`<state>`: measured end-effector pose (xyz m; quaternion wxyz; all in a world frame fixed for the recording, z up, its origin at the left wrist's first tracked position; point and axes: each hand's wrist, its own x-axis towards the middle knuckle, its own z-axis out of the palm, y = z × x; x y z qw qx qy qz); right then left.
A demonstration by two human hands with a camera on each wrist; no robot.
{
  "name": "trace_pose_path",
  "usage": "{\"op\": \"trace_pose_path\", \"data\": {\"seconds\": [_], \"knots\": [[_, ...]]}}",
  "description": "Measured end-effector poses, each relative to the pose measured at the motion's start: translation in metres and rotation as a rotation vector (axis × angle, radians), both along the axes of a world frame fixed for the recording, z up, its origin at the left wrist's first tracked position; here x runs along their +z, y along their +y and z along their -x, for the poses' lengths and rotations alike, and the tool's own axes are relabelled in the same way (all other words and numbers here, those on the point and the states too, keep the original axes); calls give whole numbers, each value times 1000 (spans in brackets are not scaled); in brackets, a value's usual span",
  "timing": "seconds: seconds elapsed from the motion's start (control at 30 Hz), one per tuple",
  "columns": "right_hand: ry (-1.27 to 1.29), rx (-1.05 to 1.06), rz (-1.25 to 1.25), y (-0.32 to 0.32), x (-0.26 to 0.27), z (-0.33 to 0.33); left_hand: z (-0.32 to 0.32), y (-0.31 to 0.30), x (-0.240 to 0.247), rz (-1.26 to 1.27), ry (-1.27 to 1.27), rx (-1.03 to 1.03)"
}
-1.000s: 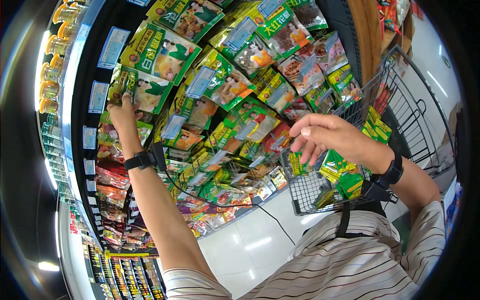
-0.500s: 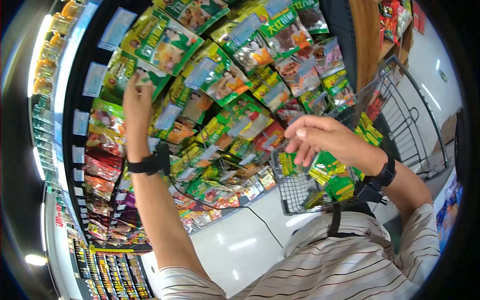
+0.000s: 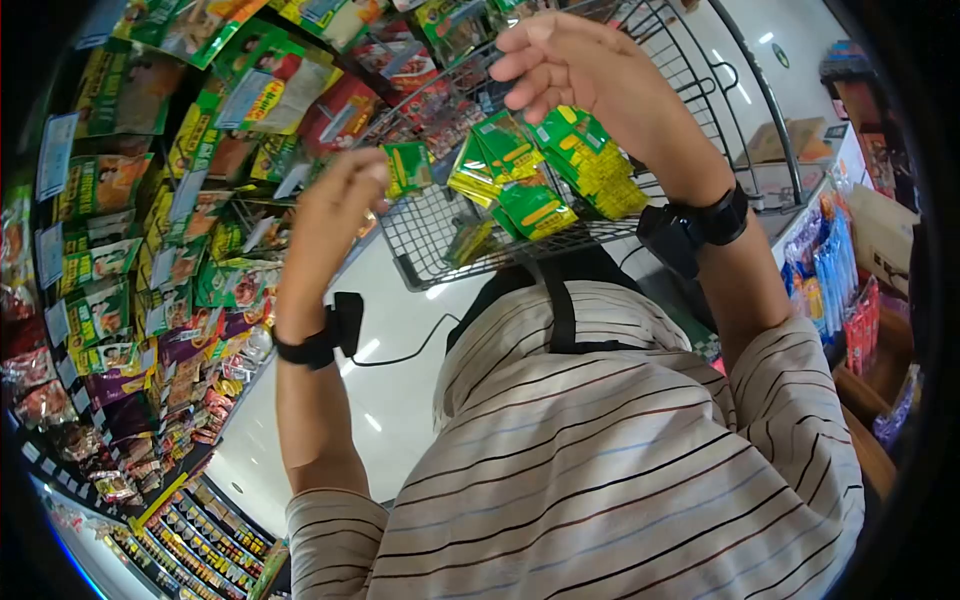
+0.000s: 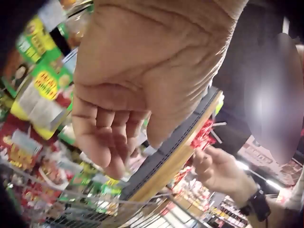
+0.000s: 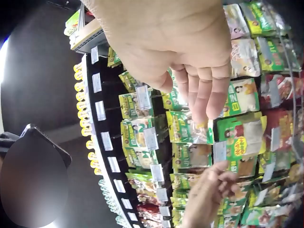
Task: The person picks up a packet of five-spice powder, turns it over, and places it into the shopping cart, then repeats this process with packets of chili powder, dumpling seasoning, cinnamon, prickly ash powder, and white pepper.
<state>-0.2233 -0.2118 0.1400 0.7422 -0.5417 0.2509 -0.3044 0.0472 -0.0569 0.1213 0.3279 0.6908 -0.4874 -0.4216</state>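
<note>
My left hand (image 3: 335, 220) hovers beside the near corner of a wire shopping cart (image 3: 400, 262), between it and the shelf. Its fingers (image 4: 107, 137) are loosely bent, with nothing between them in the left wrist view. Over the cart, my right hand (image 3: 610, 85) hangs with relaxed, slightly bent fingers (image 5: 209, 92) and holds nothing. Several green and yellow seasoning packets (image 3: 535, 205) lie in the cart below the right hand. Another green packet (image 3: 407, 168) rests in the cart just past the left fingertips.
A rack of hanging spice packets (image 3: 270, 95) with price tags (image 3: 57, 155) runs along the left. At the right stand a cardboard box (image 3: 880, 232) and blue bags (image 3: 825, 255). A thin black cable (image 3: 405, 357) runs from the left wrist across my front.
My left hand has come away from the hanging packets, moving right to the cart with nothing in it. The head view has swung right and down. My right hand stays over the cart.
</note>
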Motion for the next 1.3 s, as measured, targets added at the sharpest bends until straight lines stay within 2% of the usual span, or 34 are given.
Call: {"op": "trace_pose_path", "data": {"seconds": [0.03, 0.17, 0.27, 0.3, 0.33, 0.43, 0.6, 0.73, 0.83, 0.87, 0.97, 1.0, 1.1, 1.13, 1.23, 1.27, 1.3], "knots": [[52, -32, -30, 2, -8, 4, -4, 1, -30, -75, -38, -117], [192, -74, -123, 7, -50, 23, 7, 0, -105, -244, 53, -127], [257, -87, -161, 9, -76, 36, 17, 1, -166, -248, -65, -248], [283, -96, -160, 9, -84, 41, 24, -4, -174, -235, -94, -301], [313, -109, -187, 7, -94, 46, 35, -6, -182, -286, -17, -285], [335, -139, -244, 3, -111, 56, 64, -24, -204, -215, -95, -429], [376, -144, -317, -11, -127, 71, 101, -65, -242, -353, -112, -569], [364, -162, -358, -24, -138, 83, 109, -91, -298, -404, -143, -647], [378, -152, -376, -34, -146, 95, 118, -100, -346, -497, -238, -885], [386, -144, -384, -37, -149, 98, 116, -93, -371, -563, -121, -885], [377, -134, -454, -44, -158, 105, 135, -91, -382, -767, -175, -999], [368, -133, -476, -46, -161, 107, 143, -99, -358, -866, -210, -980], [381, -121, -518, -53, -174, 114, 153, -101, -363, -931, -228, -1026], [389, -124, -538, -56, -177, 115, 155, -98, -378, -895, -274, -1075], [412, -129, -569, -63, -186, 121, 151, -94, -419, -824, -247, -929], [408, -135, -584, -64, -190, 122, 147, -88, -446, -657, -346, -803], [408, -133, -604, -65, -194, 124, 144, -100, -443, -676, -358, -652]]}}
